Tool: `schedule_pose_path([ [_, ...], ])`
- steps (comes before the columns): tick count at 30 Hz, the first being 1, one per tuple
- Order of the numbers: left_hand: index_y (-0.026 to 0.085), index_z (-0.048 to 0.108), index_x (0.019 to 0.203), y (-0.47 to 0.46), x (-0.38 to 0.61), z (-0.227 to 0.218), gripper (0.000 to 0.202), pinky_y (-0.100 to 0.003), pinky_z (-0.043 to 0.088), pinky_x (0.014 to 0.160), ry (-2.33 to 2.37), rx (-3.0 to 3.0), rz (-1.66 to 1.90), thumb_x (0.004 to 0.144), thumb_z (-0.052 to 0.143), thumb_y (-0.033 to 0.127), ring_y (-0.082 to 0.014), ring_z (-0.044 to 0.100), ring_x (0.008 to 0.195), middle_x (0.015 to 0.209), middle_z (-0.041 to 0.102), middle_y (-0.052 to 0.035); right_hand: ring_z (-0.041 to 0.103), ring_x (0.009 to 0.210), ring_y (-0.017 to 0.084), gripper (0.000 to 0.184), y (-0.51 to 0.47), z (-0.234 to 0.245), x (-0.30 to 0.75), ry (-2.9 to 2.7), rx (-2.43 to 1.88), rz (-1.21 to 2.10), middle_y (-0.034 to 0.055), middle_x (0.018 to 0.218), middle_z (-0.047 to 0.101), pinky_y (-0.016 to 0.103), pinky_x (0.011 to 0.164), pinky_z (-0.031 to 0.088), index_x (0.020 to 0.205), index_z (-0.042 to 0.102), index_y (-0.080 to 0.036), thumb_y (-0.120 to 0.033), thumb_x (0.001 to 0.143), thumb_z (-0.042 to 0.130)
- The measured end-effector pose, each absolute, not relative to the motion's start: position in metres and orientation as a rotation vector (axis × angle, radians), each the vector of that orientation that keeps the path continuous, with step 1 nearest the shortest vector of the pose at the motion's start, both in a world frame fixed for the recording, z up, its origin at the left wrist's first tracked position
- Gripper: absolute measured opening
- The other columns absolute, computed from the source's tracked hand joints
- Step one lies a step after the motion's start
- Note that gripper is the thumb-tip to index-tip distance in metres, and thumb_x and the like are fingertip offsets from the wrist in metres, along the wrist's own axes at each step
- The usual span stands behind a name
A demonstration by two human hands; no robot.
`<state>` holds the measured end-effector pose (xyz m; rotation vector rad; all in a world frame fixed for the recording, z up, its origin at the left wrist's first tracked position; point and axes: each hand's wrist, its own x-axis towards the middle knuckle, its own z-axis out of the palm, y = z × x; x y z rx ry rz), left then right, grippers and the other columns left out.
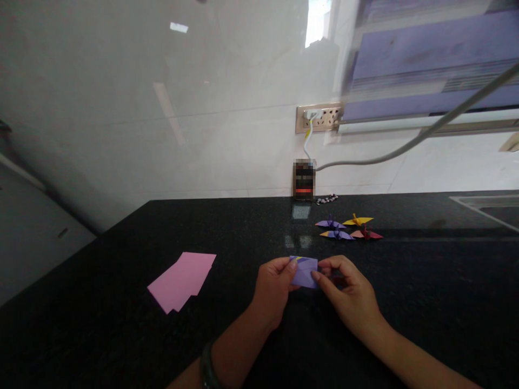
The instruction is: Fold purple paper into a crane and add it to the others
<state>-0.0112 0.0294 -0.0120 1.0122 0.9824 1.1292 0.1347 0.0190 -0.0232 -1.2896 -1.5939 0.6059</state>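
A folded purple paper [305, 272] with a small yellow corner is held just above the black countertop [121, 335]. My left hand [274, 289] pinches its left edge with thumb and fingers closed. From the other side, my right hand [347, 292] pinches its right edge. Both hands are close together in the middle of the counter.
A few pink paper sheets [182, 280] lie to the left. Several folded paper cranes [348, 228] in purple, yellow and red sit behind my hands. A phone [304, 180] leans on the wall, its cable plugged into a socket strip [320, 118]. A sink edge [486, 205] shows far right.
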Motion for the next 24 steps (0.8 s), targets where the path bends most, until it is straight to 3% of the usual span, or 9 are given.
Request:
schedule_pose_path([
  [12, 0.011, 0.063, 0.093, 0.031, -0.0118, -0.0131, 0.03, -0.029, 0.045, 0.062, 0.956, 1.022, 1.069, 0.076, 0.052, 0.033, -0.0149, 0.057, 0.064, 0.075, 0.063, -0.0069, 0.047, 0.058, 0.012, 0.014, 0.0247, -0.0315, 0.1359, -1.42, -1.223, 0.99, -0.0011, 0.067, 0.049, 0.024, 0.052, 0.04, 0.079, 0.055, -0.018, -0.031, 0.074, 0.057],
  [17, 0.012, 0.062, 0.094, 0.03, -0.0124, -0.0123, 0.03, -0.028, 0.045, 0.06, 0.932, 1.043, 1.04, 0.077, 0.05, 0.033, -0.0153, 0.056, 0.067, 0.077, 0.062, -0.0073, 0.05, 0.07, 0.015, 0.006, 0.0239, -0.0296, 0.1384, -1.561, -1.125, 0.685, 0.0017, 0.076, 0.05, 0.027, 0.058, 0.041, 0.078, 0.06, -0.02, -0.024, 0.075, 0.057],
  [24, 0.013, 0.058, 0.097, 0.0305, -0.0123, -0.0113, 0.029, -0.027, 0.046, 0.056, 0.915, 0.99, 1.076, 0.076, 0.051, 0.032, -0.0149, 0.055, 0.068, 0.083, 0.06, -0.0066, 0.051, 0.079, 0.016, 0.022, 0.0204, -0.0239, 0.1417, -1.76, -1.028, 0.312, 0.0041, 0.086, 0.049, 0.031, 0.067, 0.044, 0.096, 0.061, -0.023, -0.014, 0.076, 0.055],
])
